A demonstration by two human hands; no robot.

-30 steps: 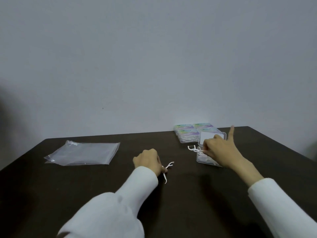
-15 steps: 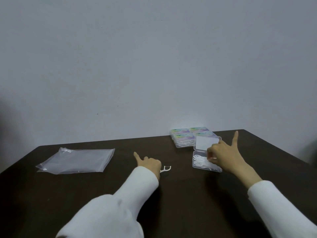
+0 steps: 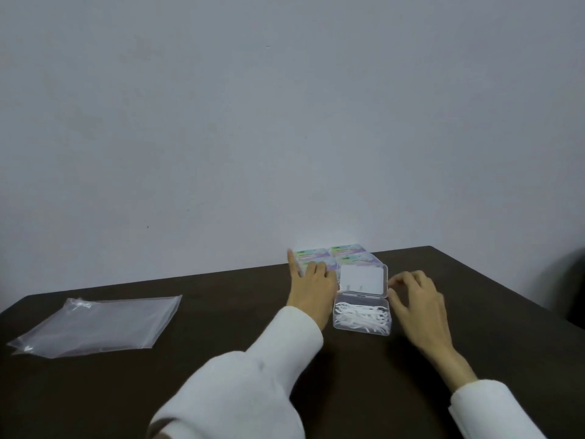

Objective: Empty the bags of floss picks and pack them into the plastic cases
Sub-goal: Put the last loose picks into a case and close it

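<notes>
Open case of floss picks between two hands on the dark table [image 3: 221, 359].

Right of frame centre, the clear plastic case [image 3: 362, 318] stands with its lid [image 3: 363, 278] raised; the white floss picks [image 3: 361, 316] inside lie mostly left to right. The left hand [image 3: 311, 286] curls beside the lid with the forefinger pointing up-frame; whether it holds anything is unclear. The right hand [image 3: 414, 299] is loosely spread, empty. Empty bags [image 3: 95, 324] lie at left; closed cases [image 3: 335, 256] sit behind.

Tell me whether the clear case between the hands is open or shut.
Open. The case's lid stands up behind it, and white floss picks lie uncovered inside.
</notes>
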